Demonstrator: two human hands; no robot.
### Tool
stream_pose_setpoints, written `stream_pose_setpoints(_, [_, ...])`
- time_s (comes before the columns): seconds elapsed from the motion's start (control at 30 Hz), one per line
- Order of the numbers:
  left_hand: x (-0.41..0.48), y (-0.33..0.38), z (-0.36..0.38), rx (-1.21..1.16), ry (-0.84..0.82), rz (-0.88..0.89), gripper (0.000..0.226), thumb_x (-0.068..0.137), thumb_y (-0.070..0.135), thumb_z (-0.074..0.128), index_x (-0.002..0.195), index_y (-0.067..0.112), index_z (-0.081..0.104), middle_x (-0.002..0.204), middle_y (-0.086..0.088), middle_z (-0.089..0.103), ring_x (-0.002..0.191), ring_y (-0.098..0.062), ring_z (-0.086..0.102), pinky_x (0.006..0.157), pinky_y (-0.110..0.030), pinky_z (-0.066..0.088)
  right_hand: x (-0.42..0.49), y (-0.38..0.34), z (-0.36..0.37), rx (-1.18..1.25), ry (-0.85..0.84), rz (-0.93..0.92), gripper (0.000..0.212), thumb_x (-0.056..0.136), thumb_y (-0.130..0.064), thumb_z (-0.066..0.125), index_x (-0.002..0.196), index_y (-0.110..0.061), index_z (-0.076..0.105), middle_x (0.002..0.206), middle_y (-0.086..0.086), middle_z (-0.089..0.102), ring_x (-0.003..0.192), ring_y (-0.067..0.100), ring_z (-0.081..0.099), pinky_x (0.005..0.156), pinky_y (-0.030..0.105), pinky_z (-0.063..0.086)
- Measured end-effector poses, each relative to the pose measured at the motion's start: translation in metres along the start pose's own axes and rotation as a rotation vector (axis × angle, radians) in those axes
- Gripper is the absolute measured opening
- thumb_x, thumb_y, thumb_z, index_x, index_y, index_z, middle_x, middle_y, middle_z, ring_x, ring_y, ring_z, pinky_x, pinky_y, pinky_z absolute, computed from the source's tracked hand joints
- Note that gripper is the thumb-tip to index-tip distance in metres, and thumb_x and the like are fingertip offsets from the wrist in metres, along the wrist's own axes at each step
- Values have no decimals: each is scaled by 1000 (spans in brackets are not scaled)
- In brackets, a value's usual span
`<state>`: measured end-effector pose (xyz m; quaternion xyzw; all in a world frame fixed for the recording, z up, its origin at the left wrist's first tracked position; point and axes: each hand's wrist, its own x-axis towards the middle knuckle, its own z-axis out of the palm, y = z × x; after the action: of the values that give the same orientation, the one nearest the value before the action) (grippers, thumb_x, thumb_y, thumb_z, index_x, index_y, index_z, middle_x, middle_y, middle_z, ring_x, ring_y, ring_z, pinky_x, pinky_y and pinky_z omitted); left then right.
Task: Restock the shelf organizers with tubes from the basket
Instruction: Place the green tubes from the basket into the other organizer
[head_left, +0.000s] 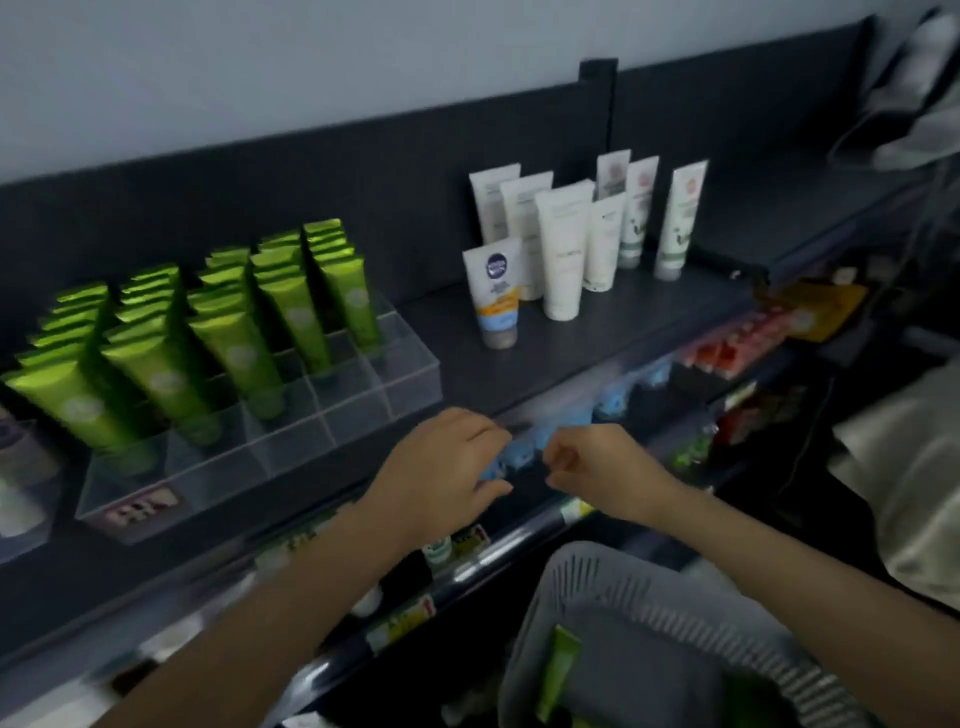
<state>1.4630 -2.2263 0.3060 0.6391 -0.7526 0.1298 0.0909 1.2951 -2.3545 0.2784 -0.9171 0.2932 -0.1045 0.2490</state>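
A clear acrylic organizer (363, 405) stands on the dark shelf at the left, its rows filled with several upright green tubes (234, 343); its front and right cells hold nothing. A grey plastic basket (649, 597) is at the bottom right with a green tube (558, 670) lying inside. My left hand (447, 467) hovers at the shelf's front edge with loosely curled fingers and holds nothing. Close beside it, my right hand (597, 467) is also loosely curled and empty. Both hands are above the basket and right of the organizer.
Several white tubes (566, 249) stand upright on the dark shelf (597, 332) to the right of the organizer. A lower shelf with blue, red and green goods (727, 353) runs under the hands. Another clear holder (21, 483) sits at far left. The frame is blurred.
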Motion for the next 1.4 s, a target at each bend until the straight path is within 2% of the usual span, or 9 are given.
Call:
stream_pose_setpoints(0.23, [20,71,106,-163,-333,54,56,89,40,56,137,13,46,134,-4,52,123,-24,45,100,-36,43,-74,116,66,-78,-205,246,17,86,-11,56,100,-8,66,108,9,67,103,25,62,82,31,46])
stream_pose_setpoints(0.4, [6,103,174,-269,-561,10,48,87,39,56,127,12,51,129,-4,52,120,-22,48,94,-35,47,-134,178,108,-104,-319,385,19,90,-11,49,94,-18,66,113,6,65,106,19,58,101,35,38])
stream_pose_setpoints(0.47, [-2,114,198,-306,-668,-9,51,90,37,55,133,12,46,133,-5,49,121,-23,47,94,-37,47,-155,198,123,-104,-368,401,22,90,-13,48,75,-27,56,105,8,64,95,15,54,93,30,40])
stream_pose_setpoints(0.57, [-11,129,232,-315,-768,-44,47,92,36,54,132,12,48,135,-6,50,121,-24,49,96,-39,46,-176,218,141,-135,-463,425,18,91,-15,50,92,-9,66,106,11,65,101,21,60,81,26,39])
stream_pose_setpoints(0.67, [-21,146,269,-354,-856,-63,35,93,31,52,120,9,56,123,-9,58,112,-26,55,91,-37,47,-187,229,156,-159,-510,432,7,70,-19,67,66,-15,69,74,3,72,73,14,70,64,17,47])
stream_pose_setpoints(0.73, [-28,159,291,-363,-942,-93,27,93,28,51,111,10,60,114,-9,62,104,-28,58,85,-37,49,-192,242,170,-145,-600,491,14,81,-15,60,75,-7,70,83,11,72,82,23,70,68,22,49])
stream_pose_setpoints(0.87, [-37,188,323,-318,-1080,-102,17,92,8,46,100,3,60,107,-17,60,99,-33,57,83,-39,47,-195,259,182,-131,-600,722,31,96,-8,38,110,2,64,116,17,65,112,33,59,83,30,48])
stream_pose_setpoints(0.97, [-39,204,343,-289,-1104,-72,26,94,8,43,111,2,62,115,-17,61,106,-34,56,90,-37,45,-192,263,195,-98,-556,837,33,97,-5,35,113,1,64,119,15,64,116,35,57,95,37,47])
stream_pose_setpoints(1.4, [-50,217,387,-313,-1146,6,24,89,13,54,112,10,58,122,-14,57,114,-33,53,94,-41,45,-192,278,243,246,-248,1356,32,84,-16,62,112,0,64,122,18,63,113,31,61,88,33,50])
